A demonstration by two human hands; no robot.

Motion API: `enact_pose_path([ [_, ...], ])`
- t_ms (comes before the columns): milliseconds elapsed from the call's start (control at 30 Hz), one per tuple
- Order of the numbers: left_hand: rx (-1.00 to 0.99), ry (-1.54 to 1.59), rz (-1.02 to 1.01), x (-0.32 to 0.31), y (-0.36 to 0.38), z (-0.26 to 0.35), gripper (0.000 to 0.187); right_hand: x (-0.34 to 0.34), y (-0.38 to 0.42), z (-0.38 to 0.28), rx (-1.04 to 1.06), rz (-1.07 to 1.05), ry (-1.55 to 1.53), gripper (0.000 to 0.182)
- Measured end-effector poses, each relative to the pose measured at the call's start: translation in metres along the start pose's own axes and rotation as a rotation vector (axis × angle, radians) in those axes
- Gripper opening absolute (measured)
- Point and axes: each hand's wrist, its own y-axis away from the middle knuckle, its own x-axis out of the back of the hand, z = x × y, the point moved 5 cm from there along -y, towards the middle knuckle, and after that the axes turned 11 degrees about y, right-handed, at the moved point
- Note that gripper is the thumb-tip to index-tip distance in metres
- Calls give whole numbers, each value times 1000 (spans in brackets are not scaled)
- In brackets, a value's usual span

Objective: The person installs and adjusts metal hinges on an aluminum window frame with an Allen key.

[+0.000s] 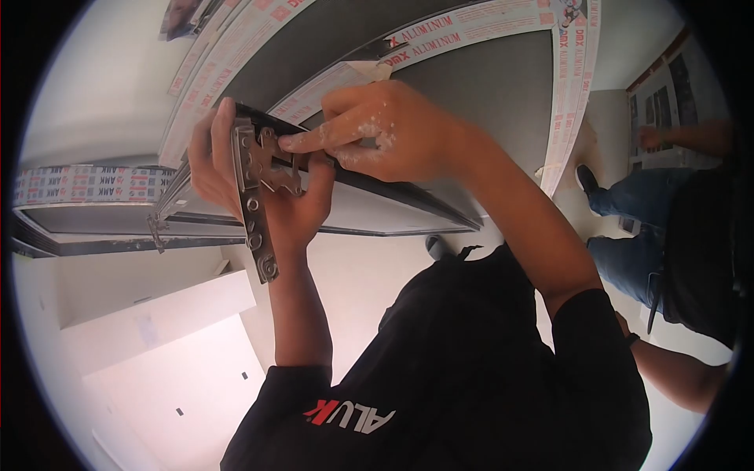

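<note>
From where I stand, the person's left hand point(292, 210) is closed around a metal hinge fitting point(253, 180), its fingers wrapped round the left side and its thumb on the right. The fitting stands slightly tilted at the near left end of a dark frame bar point(416, 202), its long plate, dotted with round fittings, reaching down past the palm. The right hand point(385, 133), pale smears across its knuckles, comes in from the right with its index finger stretched out to the fitting's upper part; I cannot tell whether it pinches anything.

Beyond the hands lie dark panels edged with a frame under DMX ALUMINUM film point(471, 27). To the left is another frame wrapped in AMK film point(94, 185). The person wears a black shirt point(471, 377) with a red and white logo point(349, 416). Over on the right stands a co-worker point(628, 196) in blue jeans and a dark top.
</note>
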Motion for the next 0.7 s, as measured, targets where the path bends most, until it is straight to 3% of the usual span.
enact_pose_path([
  [133,15,-11,-24,3,-2,9,90,1,0,2,-5,30,-17,50],
  [233,39,35,-5,-1,-3,8,85,7,-6,0,83,135,-56,40],
  [300,5,24,57,0,-4,9,84,13,-11,-1,2,299,-89,28],
  [400,19,32,38,2,-2,8,82,11,-17,-5,-1,336,-69,21],
  [433,21,29,40,3,-3,7,82,9,-21,-8,0,333,-70,21],
  [500,27,36,40,3,-4,6,82,4,-25,-1,-263,264,-233,23],
  [533,25,36,43,3,-4,7,82,4,-24,-1,-260,264,-231,23],
  [600,23,-17,27,3,-3,7,83,-10,-24,3,-332,31,-263,21],
  [633,22,-19,31,3,0,5,83,-6,-30,5,-327,30,-261,21],
  [700,79,63,4,0,11,-1,91,18,-52,-18,76,19,-207,21],
])
